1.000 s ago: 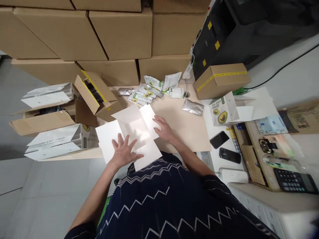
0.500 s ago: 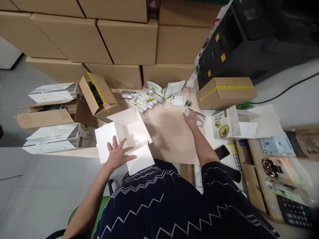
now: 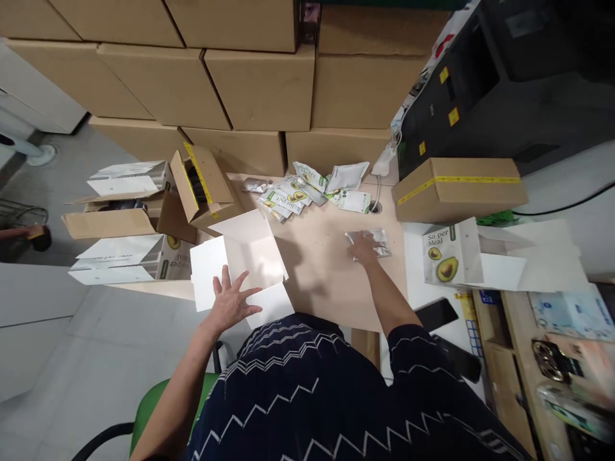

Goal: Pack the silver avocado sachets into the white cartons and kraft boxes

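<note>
My left hand (image 3: pixel 231 301) lies flat with spread fingers on the near flaps of an unfolded white carton (image 3: pixel 245 253) at the desk's front left. My right hand (image 3: pixel 364 249) reaches out to the right and closes on a silver foil pouch (image 3: pixel 377 241) lying on the wooden desk (image 3: pixel 321 256). A heap of white and green avocado sachets (image 3: pixel 307 189) lies at the back of the desk, beyond both hands.
Stacked brown cartons (image 3: pixel 250 77) wall the back. Open boxes (image 3: pixel 144 211) with white cartons stand at left. At right are a taped brown box (image 3: pixel 456 186), a white Super Meal carton (image 3: pixel 449 253), a black machine (image 3: pixel 509 83) and two phones (image 3: pixel 435 314).
My right hand left the white carton, reached right to the silver pouch and now has it drawn a little nearer. My left hand stayed on the carton flaps. The view shifted right.
</note>
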Tool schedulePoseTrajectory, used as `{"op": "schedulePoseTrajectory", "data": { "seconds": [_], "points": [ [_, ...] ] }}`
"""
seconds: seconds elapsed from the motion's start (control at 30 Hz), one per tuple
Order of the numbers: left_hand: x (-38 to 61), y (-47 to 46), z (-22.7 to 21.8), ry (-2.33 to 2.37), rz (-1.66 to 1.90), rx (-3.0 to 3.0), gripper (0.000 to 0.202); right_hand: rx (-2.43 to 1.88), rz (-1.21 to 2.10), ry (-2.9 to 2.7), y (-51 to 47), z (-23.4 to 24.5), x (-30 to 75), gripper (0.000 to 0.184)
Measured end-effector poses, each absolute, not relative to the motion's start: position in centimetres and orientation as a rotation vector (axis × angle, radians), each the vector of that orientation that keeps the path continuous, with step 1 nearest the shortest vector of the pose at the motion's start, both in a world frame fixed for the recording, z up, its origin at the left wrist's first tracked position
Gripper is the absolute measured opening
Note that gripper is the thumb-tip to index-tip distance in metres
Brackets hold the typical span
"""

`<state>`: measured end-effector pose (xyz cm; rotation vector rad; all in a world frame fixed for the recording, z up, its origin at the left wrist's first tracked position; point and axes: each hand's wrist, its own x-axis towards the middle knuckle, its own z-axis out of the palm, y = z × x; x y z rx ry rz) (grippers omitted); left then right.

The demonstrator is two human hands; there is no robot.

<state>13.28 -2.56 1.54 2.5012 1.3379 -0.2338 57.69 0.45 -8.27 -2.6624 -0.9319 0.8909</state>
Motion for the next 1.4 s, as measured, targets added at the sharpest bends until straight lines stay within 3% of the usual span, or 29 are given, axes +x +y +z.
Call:
{"op": "schedulePoseTrajectory", "data": {
  "seconds": [0.13,0.27,0.5,0.7,0.97,1.13,1.4],
  "points": [
    [13.4,-2.0,1.1,1.332,-0.147,2.547,0.029,-2.348,0.682,-1.085,-4.8,-8.8,52.0,0.036],
    [13.6,-1.6,0.8,1.295,-0.072,2.573,0.023,-2.024,0.713,-1.085,-7.6,-7.3,49.0,0.018],
    [13.5,-1.3,0.4,1.195,0.013,2.594,0.021,-1.458,0.767,-0.733,-6.0,3.2,49.5,0.027],
    [14.0,-1.9,0.3,1.091,0.081,2.641,0.017,-1.318,1.094,-1.512,-2.4,12.0,42.3,0.034],
    [12.7,-3.1,0.0,1.145,0.229,2.616,0.019,-1.542,1.289,-2.653,3.6,5.9,32.8,0.023],
    [12.3,-3.2,-0.6,1.166,0.282,2.618,0.019,-1.606,1.468,-2.766,4.0,2.8,33.1,0.029],
    [12.6,-3.5,-0.9,1.231,0.310,2.570,0.026,-1.581,1.367,-2.790,3.4,0.8,33.2,0.021]
  ]
}}
